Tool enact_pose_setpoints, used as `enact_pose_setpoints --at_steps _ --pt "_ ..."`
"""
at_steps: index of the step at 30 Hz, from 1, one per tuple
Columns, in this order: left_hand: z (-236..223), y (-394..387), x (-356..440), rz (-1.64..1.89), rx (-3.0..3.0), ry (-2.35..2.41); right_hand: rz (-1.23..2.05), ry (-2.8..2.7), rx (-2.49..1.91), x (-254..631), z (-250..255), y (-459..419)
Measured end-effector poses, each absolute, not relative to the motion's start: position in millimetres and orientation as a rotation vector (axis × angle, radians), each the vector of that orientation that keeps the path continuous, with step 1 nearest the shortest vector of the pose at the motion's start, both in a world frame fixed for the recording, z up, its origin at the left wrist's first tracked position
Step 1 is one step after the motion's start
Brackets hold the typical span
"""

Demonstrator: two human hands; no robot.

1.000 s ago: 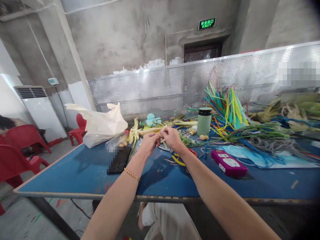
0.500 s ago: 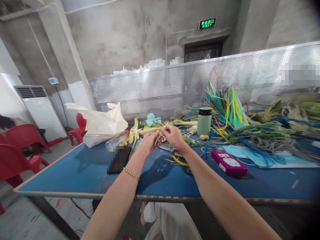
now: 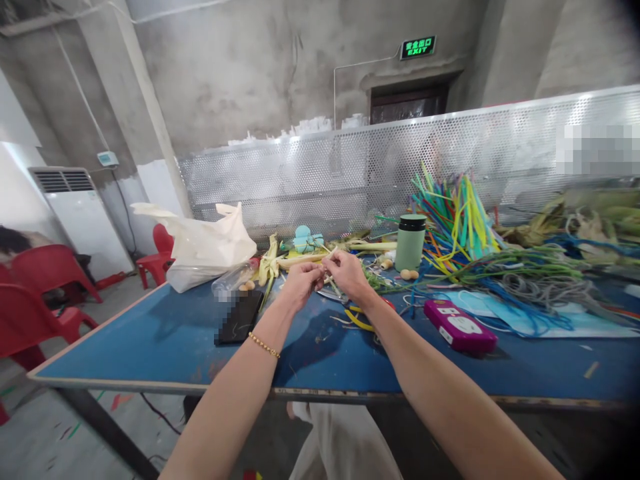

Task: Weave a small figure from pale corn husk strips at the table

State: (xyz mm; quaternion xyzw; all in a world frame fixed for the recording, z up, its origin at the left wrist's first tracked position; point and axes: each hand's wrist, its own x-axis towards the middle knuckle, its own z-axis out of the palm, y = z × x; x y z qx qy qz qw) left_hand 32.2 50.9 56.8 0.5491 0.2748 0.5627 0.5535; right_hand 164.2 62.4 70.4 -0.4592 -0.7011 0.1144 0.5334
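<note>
Above the middle of the table my left hand (image 3: 301, 283) and my right hand (image 3: 349, 273) meet, fingertips almost touching. Both are closed in a pinch on a thin, pale strip (image 3: 330, 254) that looks like corn husk. Most of the strip is hidden by the fingers. Just beyond the hands lie pale yellow corn husks (image 3: 271, 261). Under my right wrist sits a tool with yellow handles (image 3: 358, 320), partly covered by the forearm.
A white plastic bag (image 3: 207, 247) and a black flat object (image 3: 241, 319) are on the left of the blue table (image 3: 160, 353). To the right stand a green jar (image 3: 411, 245), a purple box (image 3: 460, 325), colourful strips (image 3: 463, 217) and tangled cords (image 3: 530, 287).
My fingers have shifted slightly on the strip, and less of it shows between the hands. The other things on the table stay where they were.
</note>
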Motion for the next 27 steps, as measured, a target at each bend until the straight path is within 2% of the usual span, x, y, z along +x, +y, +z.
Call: enact_pose_setpoints --at_steps 9,17,27 --pt "55 52 31 1.331 1.328 0.683 0.335 -1.621 -1.122 164 69 64" --pt "53 55 29 1.402 1.343 0.768 0.715 -1.669 -0.945 172 68 64" --pt "56 52 25 1.394 1.307 0.761 0.450 -1.790 -1.027 175 70 63"
